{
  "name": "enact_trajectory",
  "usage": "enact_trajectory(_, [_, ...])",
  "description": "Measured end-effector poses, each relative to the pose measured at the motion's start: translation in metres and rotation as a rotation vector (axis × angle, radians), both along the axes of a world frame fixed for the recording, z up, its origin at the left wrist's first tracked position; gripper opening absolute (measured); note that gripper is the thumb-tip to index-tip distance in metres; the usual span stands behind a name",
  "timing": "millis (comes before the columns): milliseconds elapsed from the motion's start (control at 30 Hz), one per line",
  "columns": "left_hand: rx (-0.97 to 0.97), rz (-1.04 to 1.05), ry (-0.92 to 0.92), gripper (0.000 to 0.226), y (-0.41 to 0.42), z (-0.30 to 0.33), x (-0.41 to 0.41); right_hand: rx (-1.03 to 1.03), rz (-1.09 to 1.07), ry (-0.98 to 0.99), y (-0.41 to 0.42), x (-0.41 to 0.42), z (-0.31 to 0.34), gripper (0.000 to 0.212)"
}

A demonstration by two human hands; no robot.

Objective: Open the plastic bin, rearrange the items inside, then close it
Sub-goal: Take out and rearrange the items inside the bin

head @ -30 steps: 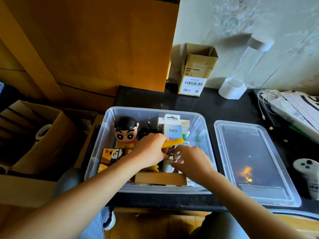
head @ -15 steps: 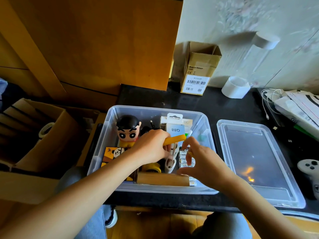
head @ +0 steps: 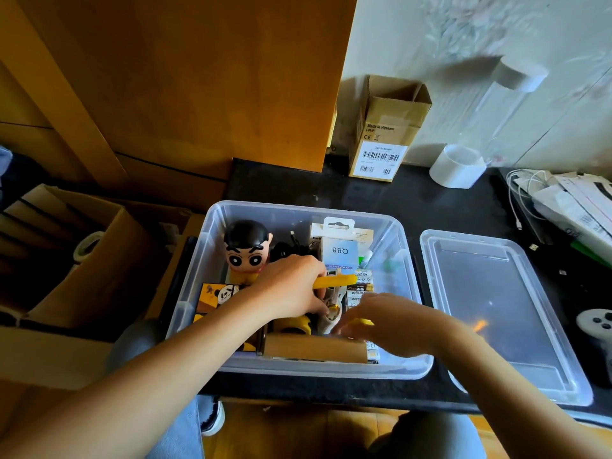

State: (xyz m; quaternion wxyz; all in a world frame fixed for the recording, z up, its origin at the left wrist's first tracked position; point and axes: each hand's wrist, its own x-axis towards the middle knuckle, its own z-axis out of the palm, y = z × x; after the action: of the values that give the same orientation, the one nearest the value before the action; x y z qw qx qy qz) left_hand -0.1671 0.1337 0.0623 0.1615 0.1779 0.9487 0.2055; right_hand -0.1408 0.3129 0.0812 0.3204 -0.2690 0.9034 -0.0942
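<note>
The clear plastic bin [head: 402,246] stands open on the dark countertop [head: 390,197], near its front edge, and its transparent lid [head: 496,313] lies flat just to the right of it. Both hands of the person are inside the bin. The left hand [head: 288,288] is curled around a yellow tool handle [head: 334,281], which sticks out to the right from the fist. The right hand [head: 384,321] is low in the front part of the bin, palm down, with the fingers bent over a small yellow object [head: 362,323]; I cannot tell if it really grips this object or only touches it. In the back left corner of the bin stands a cartoon figure [head: 246,251] with black hair and big eyes, and in front of it lies a card with panda pictures [head: 220,293]. At the back, in the middle, a light blue box [head: 340,251] marked "Q88" stands upright, and packs of batteries [head: 361,286] are just in front of it. A brown cardboard tube [head: 311,349] lies along the front wall. Behind the bin, against the wall, there is an open cardboard box [head: 384,134] with a barcode label, and to the right of it a white roll of tape [head: 457,165]. A white game controller [head: 596,324] lies at the far right.
</note>
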Motion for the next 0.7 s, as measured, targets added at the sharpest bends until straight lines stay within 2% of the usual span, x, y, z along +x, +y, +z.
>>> enact_trajectory(67, [0.011,0.000,-0.015,0.018,-0.002,-0.001,-0.001,0.060,0.073,0.070,-0.002,-0.002,-0.001,0.034])
enact_trajectory(200, [0.034,0.044,-0.027,0.028,-0.001,-0.003,0.000,0.064,0.014,0.122,-0.005,-0.001,0.005,0.026])
enact_trajectory(333, [0.115,0.134,0.010,0.030,0.005,-0.006,0.002,0.028,-0.225,0.174,-0.002,0.004,0.011,0.045])
enact_trajectory(433, [0.176,0.127,0.010,0.021,0.011,-0.007,0.002,-0.007,-0.437,0.128,-0.002,0.001,0.010,0.047])
enact_trajectory(500, [0.172,0.111,0.006,0.017,0.013,-0.006,0.002,0.017,-0.452,0.094,-0.005,-0.003,0.007,0.041])
enact_trajectory(567, [0.147,0.098,0.031,0.024,0.013,-0.006,0.000,0.039,-0.504,0.039,-0.011,-0.006,0.003,0.030])
enact_trajectory(700, [0.088,0.070,0.083,0.035,0.008,-0.005,-0.001,0.147,-0.460,-0.109,-0.019,-0.016,-0.013,0.018])
